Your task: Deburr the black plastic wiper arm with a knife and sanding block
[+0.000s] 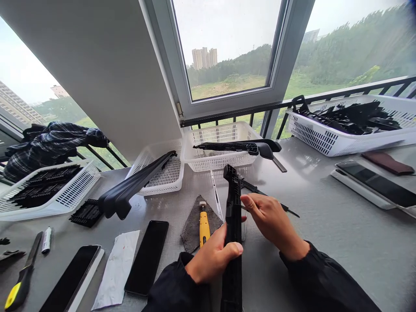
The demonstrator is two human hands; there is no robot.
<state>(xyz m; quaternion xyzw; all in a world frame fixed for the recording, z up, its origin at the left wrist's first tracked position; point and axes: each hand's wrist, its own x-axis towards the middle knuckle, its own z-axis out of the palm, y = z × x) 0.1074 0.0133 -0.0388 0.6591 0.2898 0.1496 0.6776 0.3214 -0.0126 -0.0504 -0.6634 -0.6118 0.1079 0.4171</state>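
Note:
My left hand [216, 253] is wrapped around a long black plastic strip-like part [233, 225], which stands nearly upright before me with its ribbed upper end leaning slightly left. At the strip's right edge, my right hand [274, 221] is closed, thumb pressed toward the curled fingers. A thin pale sliver shows beside that thumb, but I cannot make out what it is. Behind the right hand, a thin black part [253, 187] lies on the table. Left of the strip, a yellow rotary tool [204, 225] with a pale round tip rests on a grey cloth [191, 223].
White baskets hold black parts: a left basket [76, 190], a centre-left basket [162, 187], a middle basket [212, 164] and a right basket [320, 141]. Phones, including a black phone [147, 258], a white paper [117, 264], a yellow-black handled file [24, 277] and a marker [47, 240] lie around.

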